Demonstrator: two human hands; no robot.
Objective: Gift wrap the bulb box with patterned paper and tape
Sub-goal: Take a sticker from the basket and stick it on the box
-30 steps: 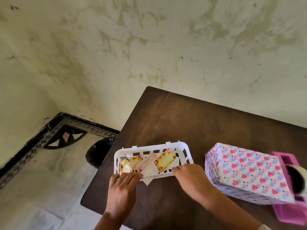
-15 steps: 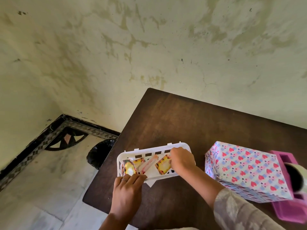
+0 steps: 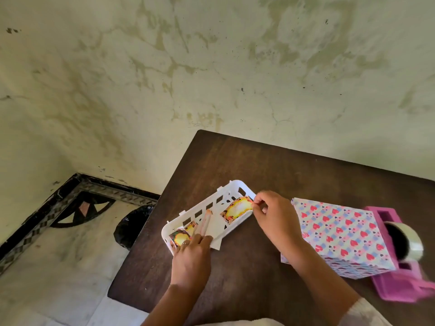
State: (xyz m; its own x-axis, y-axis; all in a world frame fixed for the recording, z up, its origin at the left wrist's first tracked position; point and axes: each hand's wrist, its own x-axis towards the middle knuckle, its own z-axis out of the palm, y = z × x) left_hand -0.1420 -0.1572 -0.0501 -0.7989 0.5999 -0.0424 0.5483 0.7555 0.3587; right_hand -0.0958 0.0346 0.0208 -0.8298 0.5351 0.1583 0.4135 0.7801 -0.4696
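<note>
Head view, looking down at a dark wooden surface [image 3: 270, 165] set against a stained pale wall [image 3: 211, 67]. Your left hand [image 3: 191, 260] lay on the near end of a white slotted basket [image 3: 226, 192], its fingers extended over the rim and touching the contents, its grip released and enclosing nothing. Your right hand [image 3: 275, 218] was at the far end of the same basket, thumb and forefinger pinching the corner of a yellow-centred sticker card [image 3: 237, 209] that stood tilted against the basket's near wall; this grip was closed on the card. Between the two hands the basket held a plain white sheet [image 3: 216, 228] that overhung the near rim, a pale pink strip [image 3: 204, 222] leaning beside it, and further yellow sticker cards [image 3: 182, 237] at the left end, just under your left fingertips. The wrapped bulb box [image 3: 341, 234], already covered in pale paper printed with red and pink hearts, rested on the surface to the right of the basket, just beside your right wrist and apart from both hands. Directly behind the box on its right stood a pink tape dispenser [image 3: 397, 285] carrying a roll of clear tape [image 3: 409, 241]; whether dispenser and box touched could not be determined. Beyond the surface's left edge, a black bag [image 3: 131, 224] lay on the tiled floor [image 3: 58, 255].
</note>
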